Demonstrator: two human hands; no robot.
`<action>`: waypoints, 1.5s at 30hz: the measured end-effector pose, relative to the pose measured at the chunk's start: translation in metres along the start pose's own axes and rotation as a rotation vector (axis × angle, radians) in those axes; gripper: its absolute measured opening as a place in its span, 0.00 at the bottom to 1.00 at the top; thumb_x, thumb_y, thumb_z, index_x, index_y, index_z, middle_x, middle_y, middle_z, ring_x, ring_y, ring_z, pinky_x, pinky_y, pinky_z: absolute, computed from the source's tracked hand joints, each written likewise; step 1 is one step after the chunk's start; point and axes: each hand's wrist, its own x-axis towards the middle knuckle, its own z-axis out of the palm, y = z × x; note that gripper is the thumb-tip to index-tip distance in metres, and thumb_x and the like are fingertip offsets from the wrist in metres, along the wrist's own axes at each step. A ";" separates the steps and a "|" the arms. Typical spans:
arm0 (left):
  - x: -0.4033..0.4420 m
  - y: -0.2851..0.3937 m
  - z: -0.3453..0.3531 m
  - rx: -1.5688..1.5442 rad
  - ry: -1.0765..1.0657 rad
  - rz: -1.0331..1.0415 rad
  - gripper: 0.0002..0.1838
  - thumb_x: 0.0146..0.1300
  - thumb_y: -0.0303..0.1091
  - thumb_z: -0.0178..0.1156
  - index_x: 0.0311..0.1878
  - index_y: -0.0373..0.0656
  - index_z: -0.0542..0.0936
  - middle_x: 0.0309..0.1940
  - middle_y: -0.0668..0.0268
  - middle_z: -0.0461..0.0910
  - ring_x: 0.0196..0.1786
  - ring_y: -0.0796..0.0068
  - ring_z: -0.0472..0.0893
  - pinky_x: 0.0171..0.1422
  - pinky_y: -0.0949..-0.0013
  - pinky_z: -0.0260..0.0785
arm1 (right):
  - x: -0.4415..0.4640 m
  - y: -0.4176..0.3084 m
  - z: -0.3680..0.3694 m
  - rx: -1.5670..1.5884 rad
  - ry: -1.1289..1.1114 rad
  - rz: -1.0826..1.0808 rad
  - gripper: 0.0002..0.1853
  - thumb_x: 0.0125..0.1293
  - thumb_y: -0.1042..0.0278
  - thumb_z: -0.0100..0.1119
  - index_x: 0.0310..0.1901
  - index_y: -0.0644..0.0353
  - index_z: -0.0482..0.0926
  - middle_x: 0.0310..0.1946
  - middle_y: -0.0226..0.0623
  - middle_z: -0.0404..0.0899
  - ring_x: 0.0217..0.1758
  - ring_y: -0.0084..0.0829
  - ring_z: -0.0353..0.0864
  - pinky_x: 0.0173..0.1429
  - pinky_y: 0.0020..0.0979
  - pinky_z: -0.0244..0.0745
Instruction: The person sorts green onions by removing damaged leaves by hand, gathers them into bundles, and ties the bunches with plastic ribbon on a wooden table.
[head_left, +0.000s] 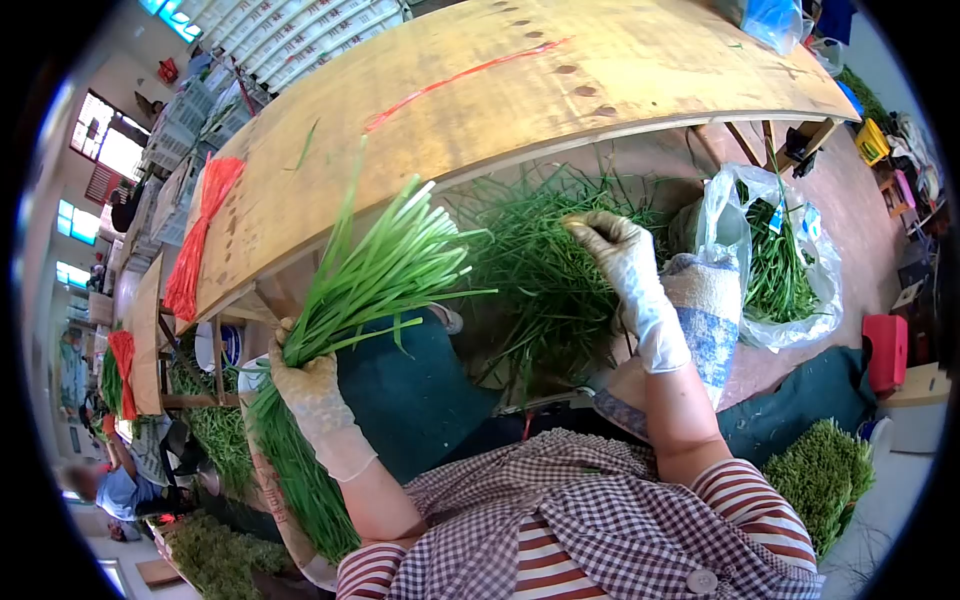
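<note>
My left hand, in a stained, pale glove, is closed around a bunch of garlic chives. Their pale cut ends fan up and to the right, near the table edge. More long chives hang or lie below that hand, along my left side. My right hand, gloved too, is raised over a loose heap of green leaves on the floor. Its fingers are pinched together; whatever they hold, if anything, is too small to make out.
A wooden table curves ahead, bearing a red strip and a hanging bundle of red ties. Right stand a plastic bag of greens, a red box and a green bundle. Another person is at far left.
</note>
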 end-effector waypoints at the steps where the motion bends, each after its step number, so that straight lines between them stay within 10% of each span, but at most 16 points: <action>1: -0.001 -0.005 0.001 -0.008 -0.026 -0.020 0.13 0.70 0.37 0.48 0.31 0.44 0.77 0.35 0.64 0.83 0.44 0.66 0.82 0.54 0.54 0.75 | -0.008 -0.021 0.009 0.195 -0.108 0.059 0.13 0.60 0.67 0.67 0.47 0.58 0.84 0.40 0.34 0.86 0.40 0.21 0.82 0.47 0.24 0.78; 10: -0.032 -0.060 0.034 0.102 -0.019 -0.037 0.13 0.69 0.40 0.50 0.30 0.45 0.76 0.34 0.64 0.82 0.43 0.63 0.81 0.55 0.50 0.73 | -0.060 -0.068 0.064 0.358 -0.549 -0.217 0.17 0.56 0.75 0.67 0.49 0.60 0.82 0.46 0.40 0.83 0.47 0.31 0.83 0.51 0.29 0.80; 12: -0.030 -0.061 0.035 0.077 -0.002 -0.076 0.13 0.69 0.39 0.50 0.30 0.45 0.76 0.34 0.64 0.82 0.44 0.63 0.81 0.55 0.51 0.73 | -0.051 -0.037 0.067 0.472 -0.467 -0.390 0.14 0.56 0.72 0.69 0.46 0.57 0.83 0.41 0.40 0.84 0.41 0.27 0.84 0.45 0.25 0.81; 17: -0.008 -0.036 0.017 -0.008 0.013 -0.081 0.12 0.68 0.38 0.51 0.30 0.44 0.77 0.34 0.64 0.83 0.44 0.65 0.82 0.53 0.52 0.74 | 0.003 -0.015 -0.013 -0.594 0.471 -0.243 0.06 0.59 0.63 0.66 0.34 0.55 0.85 0.32 0.40 0.84 0.33 0.37 0.85 0.38 0.33 0.78; 19: -0.006 -0.033 0.016 -0.019 0.021 -0.059 0.12 0.68 0.37 0.51 0.30 0.45 0.77 0.34 0.64 0.83 0.43 0.65 0.82 0.53 0.52 0.74 | 0.015 0.005 -0.048 -1.059 0.528 -0.395 0.05 0.58 0.65 0.65 0.33 0.54 0.85 0.29 0.41 0.83 0.30 0.42 0.83 0.37 0.38 0.77; 23: -0.003 -0.034 0.010 -0.016 -0.010 -0.099 0.12 0.68 0.37 0.51 0.30 0.44 0.77 0.34 0.63 0.84 0.42 0.66 0.82 0.53 0.53 0.74 | -0.009 -0.024 -0.007 -0.265 0.132 -0.262 0.11 0.59 0.56 0.65 0.39 0.52 0.85 0.30 0.40 0.83 0.32 0.42 0.83 0.36 0.38 0.77; 28: -0.011 -0.042 0.019 -0.011 0.031 -0.119 0.11 0.68 0.37 0.51 0.31 0.45 0.77 0.35 0.64 0.84 0.43 0.66 0.82 0.53 0.53 0.74 | -0.039 -0.043 0.042 -0.548 -0.417 -0.444 0.14 0.59 0.61 0.67 0.45 0.55 0.84 0.35 0.40 0.85 0.28 0.32 0.83 0.32 0.28 0.78; 33: -0.013 -0.034 0.014 -0.011 0.020 -0.094 0.10 0.68 0.36 0.51 0.32 0.45 0.77 0.35 0.65 0.83 0.43 0.66 0.82 0.53 0.53 0.74 | -0.004 -0.037 -0.001 -0.465 0.233 0.082 0.12 0.61 0.66 0.66 0.45 0.61 0.84 0.31 0.41 0.85 0.28 0.25 0.83 0.33 0.27 0.78; 35: -0.009 -0.030 0.012 -0.041 0.054 -0.102 0.10 0.68 0.36 0.50 0.32 0.45 0.77 0.35 0.65 0.83 0.44 0.66 0.81 0.54 0.53 0.74 | 0.017 0.006 -0.032 -0.703 0.379 -0.271 0.11 0.63 0.61 0.63 0.43 0.55 0.85 0.35 0.43 0.84 0.37 0.37 0.85 0.41 0.32 0.80; 38: -0.013 -0.038 0.010 0.001 -0.038 -0.150 0.10 0.68 0.36 0.51 0.33 0.45 0.78 0.37 0.65 0.83 0.45 0.66 0.81 0.54 0.53 0.73 | -0.008 -0.045 0.001 0.020 0.059 -0.148 0.19 0.56 0.66 0.70 0.51 0.54 0.82 0.47 0.36 0.84 0.49 0.26 0.82 0.58 0.27 0.74; 41: -0.018 -0.052 0.015 0.032 -0.010 -0.204 0.10 0.67 0.36 0.52 0.34 0.44 0.78 0.38 0.65 0.84 0.46 0.66 0.81 0.54 0.53 0.73 | -0.020 -0.044 0.029 -0.238 -0.028 -0.434 0.13 0.55 0.69 0.69 0.43 0.55 0.85 0.35 0.34 0.86 0.38 0.28 0.85 0.45 0.27 0.80; 45: -0.011 -0.043 0.009 -0.049 0.033 -0.169 0.09 0.67 0.35 0.53 0.32 0.44 0.78 0.37 0.63 0.84 0.43 0.66 0.82 0.54 0.51 0.74 | 0.006 -0.021 0.002 -0.382 0.433 -0.608 0.05 0.54 0.69 0.67 0.34 0.54 0.85 0.28 0.34 0.84 0.30 0.32 0.83 0.34 0.28 0.78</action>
